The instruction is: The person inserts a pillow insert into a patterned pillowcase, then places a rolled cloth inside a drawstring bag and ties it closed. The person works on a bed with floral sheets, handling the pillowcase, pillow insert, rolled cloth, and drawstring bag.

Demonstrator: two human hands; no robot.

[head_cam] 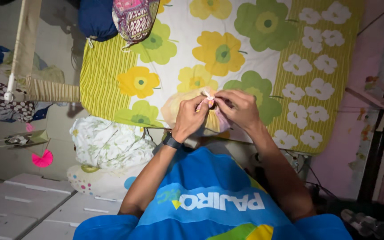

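Note:
My left hand (188,116), with a dark watch on its wrist, and my right hand (241,108) meet over a small pale yellow and pink cloth bundle (174,111). Both pinch a little white tip (208,94) at the bundle's top, fingertips touching each other. The bundle lies on the flowered sheet (227,49), just beyond my blue shirt. My fingers hide most of the bundle's middle.
The sheet, with yellow, green and white flowers, covers a mattress. A dark blue cushion (95,18) and a patterned pink cushion (135,18) lie at its far edge. A crumpled white printed cloth (110,144) is at my left, near pale boards (23,202). A pink wall (347,146) stands at the right.

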